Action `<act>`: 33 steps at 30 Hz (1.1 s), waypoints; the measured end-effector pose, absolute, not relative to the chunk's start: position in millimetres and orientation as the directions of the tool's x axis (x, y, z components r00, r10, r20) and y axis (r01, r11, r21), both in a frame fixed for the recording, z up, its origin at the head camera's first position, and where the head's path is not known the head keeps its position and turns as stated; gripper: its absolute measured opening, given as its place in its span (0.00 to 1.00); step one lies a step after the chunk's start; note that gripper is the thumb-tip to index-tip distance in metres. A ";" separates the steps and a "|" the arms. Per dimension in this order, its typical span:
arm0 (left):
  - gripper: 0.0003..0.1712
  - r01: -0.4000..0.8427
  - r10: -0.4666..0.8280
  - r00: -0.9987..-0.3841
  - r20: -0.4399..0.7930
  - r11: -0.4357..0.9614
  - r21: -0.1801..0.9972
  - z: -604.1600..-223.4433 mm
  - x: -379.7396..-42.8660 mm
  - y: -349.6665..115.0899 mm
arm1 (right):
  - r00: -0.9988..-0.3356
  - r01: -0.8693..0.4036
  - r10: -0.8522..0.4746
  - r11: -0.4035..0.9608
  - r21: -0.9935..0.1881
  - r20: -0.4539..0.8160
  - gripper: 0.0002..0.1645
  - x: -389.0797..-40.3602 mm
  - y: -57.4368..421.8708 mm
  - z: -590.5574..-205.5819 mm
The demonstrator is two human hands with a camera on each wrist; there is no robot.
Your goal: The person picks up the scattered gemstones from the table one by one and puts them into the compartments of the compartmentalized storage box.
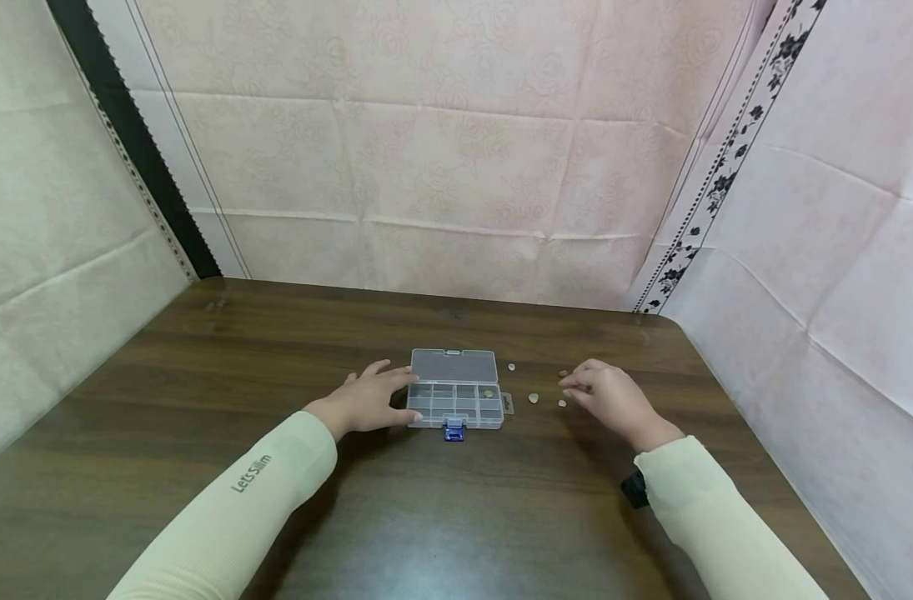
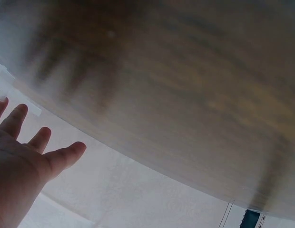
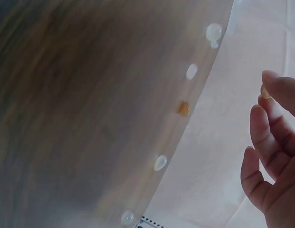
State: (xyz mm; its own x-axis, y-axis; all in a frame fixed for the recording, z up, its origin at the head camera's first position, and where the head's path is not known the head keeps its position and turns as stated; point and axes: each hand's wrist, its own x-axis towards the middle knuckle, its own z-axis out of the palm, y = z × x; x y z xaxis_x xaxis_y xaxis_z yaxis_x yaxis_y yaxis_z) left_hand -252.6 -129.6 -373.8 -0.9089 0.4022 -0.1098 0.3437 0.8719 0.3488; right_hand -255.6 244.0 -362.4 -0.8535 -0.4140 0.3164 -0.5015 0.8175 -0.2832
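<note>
A clear plastic compartment box (image 1: 443, 417) lies on the table with its lid (image 1: 453, 367) flipped back and a blue latch (image 1: 453, 434) at the front. One small yellowish piece (image 1: 489, 394) sits in a right-hand compartment. My left hand (image 1: 369, 400) rests at the box's left edge, fingers spread and fairly straight. To the right of the box, my right hand (image 1: 612, 402) pinches a small yellowish pebble-like piece (image 3: 265, 91) between thumb and forefinger. Near those fingers lie a brown-orange piece (image 3: 184, 109) and a whitish piece (image 1: 562, 403).
Two more whitish pieces, one nearer the box (image 1: 534, 398) and one farther back (image 1: 512, 367), lie on the brown wooden table (image 1: 336, 517). Pale cloth (image 1: 456, 167) hangs behind the table's far edge and along both sides.
</note>
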 end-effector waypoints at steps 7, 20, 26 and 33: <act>0.41 0.342 0.401 -0.909 -0.114 0.873 0.347 -373.7 -252.5 -131.2 | -0.843 -0.522 -0.431 0.799 -0.298 0.321 0.08 -256.2 229.2 -361.0; 0.41 0.335 0.397 -0.910 -0.118 0.874 0.352 -372.8 -251.2 -132.9 | -0.836 -0.544 -0.455 0.764 -0.348 0.308 0.09 -261.3 197.8 -360.8; 0.41 0.344 0.404 -0.907 -0.117 0.872 0.347 -372.3 -251.1 -131.2 | -0.849 -0.527 -0.450 0.756 -0.388 0.277 0.10 -263.0 186.4 -361.3; 0.41 0.345 0.405 -0.907 -0.113 0.871 0.348 -373.0 -251.3 -130.4 | -0.859 -0.512 -0.438 0.743 -0.431 0.264 0.10 -265.3 171.8 -360.1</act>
State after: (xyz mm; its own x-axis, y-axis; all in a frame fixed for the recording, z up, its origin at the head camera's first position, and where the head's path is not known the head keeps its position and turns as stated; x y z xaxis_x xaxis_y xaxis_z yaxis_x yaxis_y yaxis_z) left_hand -251.3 -130.4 -373.0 -0.9073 0.4049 -0.1131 0.3455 0.8714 0.3482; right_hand -265.3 171.8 -360.1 -0.8590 -0.4383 0.2645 -0.5119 0.7429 -0.4313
